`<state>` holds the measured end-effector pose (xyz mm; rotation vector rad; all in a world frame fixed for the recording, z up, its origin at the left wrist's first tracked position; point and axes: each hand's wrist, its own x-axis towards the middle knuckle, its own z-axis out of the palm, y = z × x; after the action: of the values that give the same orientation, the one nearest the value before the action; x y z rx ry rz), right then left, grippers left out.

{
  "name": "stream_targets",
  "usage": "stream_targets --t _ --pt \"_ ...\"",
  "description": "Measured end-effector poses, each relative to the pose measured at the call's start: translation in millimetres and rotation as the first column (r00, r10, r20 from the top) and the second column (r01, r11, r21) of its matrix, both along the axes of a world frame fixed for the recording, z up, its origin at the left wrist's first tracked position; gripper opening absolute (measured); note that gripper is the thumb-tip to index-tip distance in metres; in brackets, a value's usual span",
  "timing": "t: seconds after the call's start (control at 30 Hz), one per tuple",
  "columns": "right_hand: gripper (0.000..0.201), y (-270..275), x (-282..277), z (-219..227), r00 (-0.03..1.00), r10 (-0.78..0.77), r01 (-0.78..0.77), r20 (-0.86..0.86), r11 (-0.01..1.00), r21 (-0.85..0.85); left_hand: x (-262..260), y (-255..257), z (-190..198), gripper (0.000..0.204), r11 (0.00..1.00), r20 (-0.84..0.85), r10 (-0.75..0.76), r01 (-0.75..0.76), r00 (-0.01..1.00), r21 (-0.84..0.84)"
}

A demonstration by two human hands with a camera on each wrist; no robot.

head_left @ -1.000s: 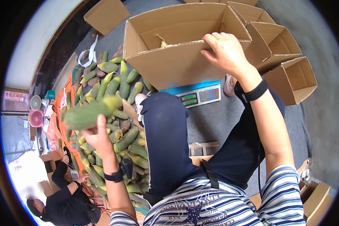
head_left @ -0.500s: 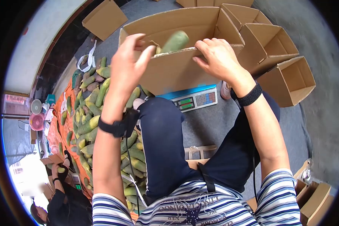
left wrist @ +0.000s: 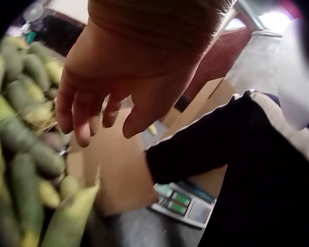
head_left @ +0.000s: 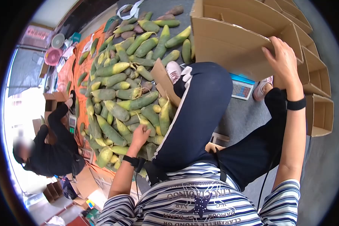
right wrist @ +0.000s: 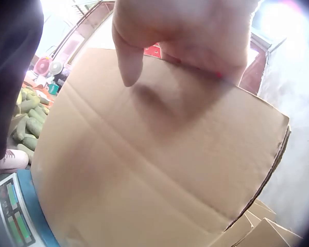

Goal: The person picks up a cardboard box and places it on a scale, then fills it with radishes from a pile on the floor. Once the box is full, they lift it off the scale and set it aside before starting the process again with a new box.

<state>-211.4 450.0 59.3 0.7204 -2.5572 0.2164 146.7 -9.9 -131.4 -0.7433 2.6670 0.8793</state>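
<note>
My right hand point(head_left: 284, 62) grips the top edge of a large cardboard box point(head_left: 229, 45), fingers over the rim; in the right wrist view the thumb point(right wrist: 129, 64) lies along the outer wall. The box stands on a digital scale point(head_left: 241, 89) with a blue top. On my left lies a big pile of green radishes point(head_left: 116, 109), some yellowish at one end. Low over its near side, my left hand point(head_left: 140, 136) hangs beside my knee. In the left wrist view that hand point(left wrist: 129, 67) has loosely bent fingers with nothing between them.
More open cardboard boxes point(head_left: 318, 75) line the right side. A cardboard flap point(head_left: 164, 77) stands between the pile and my shoe. Purplish roots point(head_left: 175, 10) lie at the far edge beside a white bag point(head_left: 131, 9). Another person point(head_left: 49, 154) in black sits at the far left.
My left hand carried a radish to the box, let go of it there, and has come back down to the pile. My right hand has stayed on the rim. The view has turned left.
</note>
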Motion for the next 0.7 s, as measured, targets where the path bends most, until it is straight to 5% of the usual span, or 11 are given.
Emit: stream_targets --t 0.07,0.17,0.3,0.37,0.4,0.47,0.5,0.57,0.63,0.7 --pt "0.031 -2 0 1 1.0 -0.002 0.002 0.004 1.0 0.026 37 -10 -18 0.028 0.995 0.059 0.093 -0.095 0.994 0.027" --pt "0.032 -1 -2 -2 0.999 -0.042 0.04 0.029 0.998 0.051 67 -25 -20 0.023 0.888 -0.222 0.372 -0.415 0.901 -0.199" --pt "0.031 -6 3 4 0.997 -0.058 0.055 0.046 0.996 0.064 90 -76 -6 0.028 0.754 -0.389 0.372 -0.519 0.842 -0.403" --pt "0.031 -8 3 4 0.996 -0.076 0.073 0.047 0.995 0.07 97 -100 -3 0.043 0.536 -0.492 0.343 -0.597 0.8 -0.596" --pt "0.032 -7 2 3 0.997 -0.075 0.073 0.033 0.995 0.072 104 -119 -10 0.043 0.538 -0.491 0.343 -0.596 0.801 -0.596" --pt "0.032 -7 2 2 0.997 -0.075 0.073 0.017 0.994 0.076 114 -151 -36 0.062 0.602 -0.375 0.64 -0.741 0.671 -0.298" --pt "0.032 -7 2 2 0.997 -0.075 0.073 0.022 0.995 0.075 109 -152 -35 0.062 0.603 -0.374 0.64 -0.741 0.671 -0.296" --pt "0.033 -7 1 3 0.997 -0.079 0.077 0.022 0.994 0.075 94 -154 -32 0.076 0.6 -0.12 0.765 -0.767 0.633 -0.226" --pt "0.033 -8 1 4 0.997 -0.068 0.065 0.04 0.996 0.063 95 -166 -46 0.075 0.601 -0.139 0.748 -0.751 0.649 -0.273" --pt "0.033 -6 -3 0 0.998 -0.052 0.05 0.033 0.997 0.061 103 -186 -67 0.074 0.553 -0.112 0.826 -0.833 0.552 -0.024"
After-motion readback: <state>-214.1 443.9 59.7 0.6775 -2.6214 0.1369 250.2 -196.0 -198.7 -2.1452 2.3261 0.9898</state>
